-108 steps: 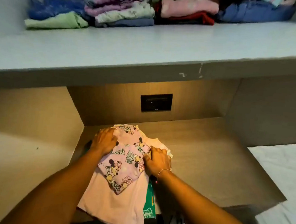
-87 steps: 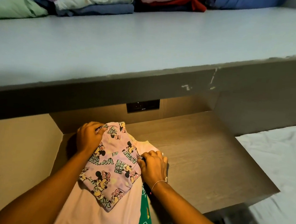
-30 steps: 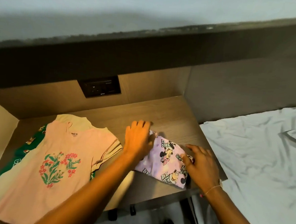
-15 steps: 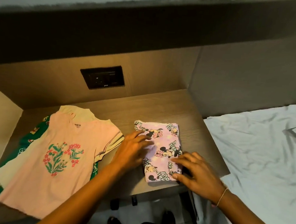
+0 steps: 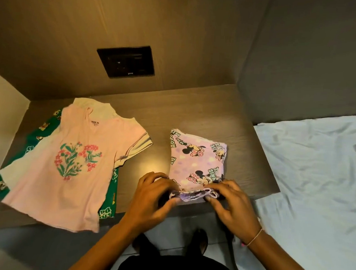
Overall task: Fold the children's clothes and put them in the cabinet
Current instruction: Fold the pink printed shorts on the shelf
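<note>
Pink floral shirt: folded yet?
No, the pink floral shirt lies spread flat on the shelf, sleeves out, atop other clothes.

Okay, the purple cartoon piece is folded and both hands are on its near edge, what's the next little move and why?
Probably lift the folded purple garment straight up off the wooden shelf. The left hand and right hand already have a grip on its near edge, and it looks like a compact square, so it seems ready to carry to the cabinet. The pink floral shirt beside it lies unfolded.
</note>
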A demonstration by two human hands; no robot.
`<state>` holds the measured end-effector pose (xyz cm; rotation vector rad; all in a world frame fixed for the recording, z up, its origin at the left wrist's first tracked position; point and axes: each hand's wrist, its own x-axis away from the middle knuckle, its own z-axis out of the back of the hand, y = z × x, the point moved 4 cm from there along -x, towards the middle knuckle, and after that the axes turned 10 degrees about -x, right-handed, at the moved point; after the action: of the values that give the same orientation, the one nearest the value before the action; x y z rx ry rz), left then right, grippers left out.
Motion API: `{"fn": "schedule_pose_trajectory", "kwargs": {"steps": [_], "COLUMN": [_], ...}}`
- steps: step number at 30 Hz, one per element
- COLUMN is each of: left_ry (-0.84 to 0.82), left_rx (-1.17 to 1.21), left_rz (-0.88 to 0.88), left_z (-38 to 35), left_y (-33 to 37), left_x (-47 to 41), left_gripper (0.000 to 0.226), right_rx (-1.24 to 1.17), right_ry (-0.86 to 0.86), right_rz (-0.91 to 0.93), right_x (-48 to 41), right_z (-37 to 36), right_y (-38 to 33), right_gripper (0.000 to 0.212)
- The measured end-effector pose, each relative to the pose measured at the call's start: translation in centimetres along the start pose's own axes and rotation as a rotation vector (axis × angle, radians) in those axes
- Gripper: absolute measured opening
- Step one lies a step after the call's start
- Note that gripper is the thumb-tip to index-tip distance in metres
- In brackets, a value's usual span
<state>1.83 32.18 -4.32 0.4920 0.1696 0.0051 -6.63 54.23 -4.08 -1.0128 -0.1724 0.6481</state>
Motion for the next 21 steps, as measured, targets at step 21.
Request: {"fn": "schedule_pose_trajectory", "kwargs": {"steps": [21], "left_ry": [0.002], "left_rx": [-0.289], "left_rz": [0.554], "left_z": [-0.4], "left_y": [-2.1], "left_x": [-6.1], "left_gripper": [0.054], "right_rx": [0.206], "right_ry": [0.169], "right_rz": [-0.424], "right_x": [-7.4], "right_z": [1.0], "right_y": [1.5], "right_gripper": [0.057]}}
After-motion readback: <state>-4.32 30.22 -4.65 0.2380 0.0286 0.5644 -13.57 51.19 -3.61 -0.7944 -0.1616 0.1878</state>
